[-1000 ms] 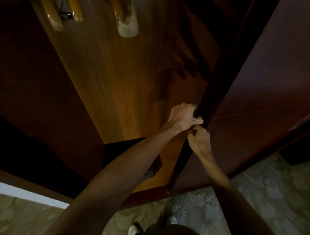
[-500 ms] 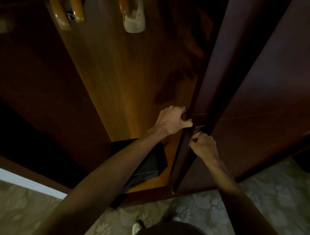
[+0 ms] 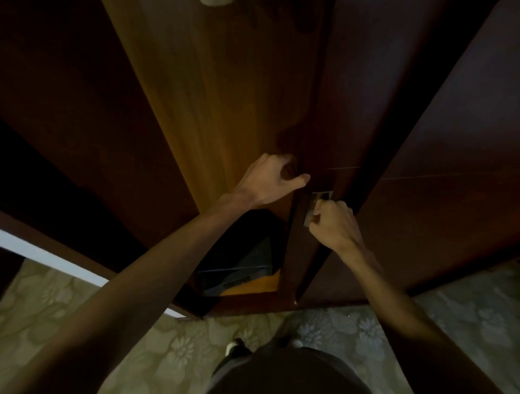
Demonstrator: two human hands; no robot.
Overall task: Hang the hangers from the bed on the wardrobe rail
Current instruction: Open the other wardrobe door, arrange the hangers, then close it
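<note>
Head view, looking down along a dark reddish-brown wooden wardrobe (image 3: 450,157). Left hand (image 3: 270,180) at frame centre, fingers curled around the free edge of the narrow dark wooden door leaf (image 3: 318,135), thumb tip resting on its face: grasping the door. Right hand (image 3: 334,227) just below and to the right, clenched on the small silvery metal door handle (image 3: 319,201), whose upper end shows above the knuckles. Lit orange-brown back panel (image 3: 225,98) of the wardrobe interior at upper centre. Pale rounded end of one hanger (image 3: 215,1) barely visible at the top edge, well above both hands and touching neither; its hook and the rail out of frame. Dark flat box-like object (image 3: 242,261) on the wardrobe floor, below the left forearm; identity unclear. Pale floral-patterned floor covering (image 3: 56,309) along the lower frame.
</note>
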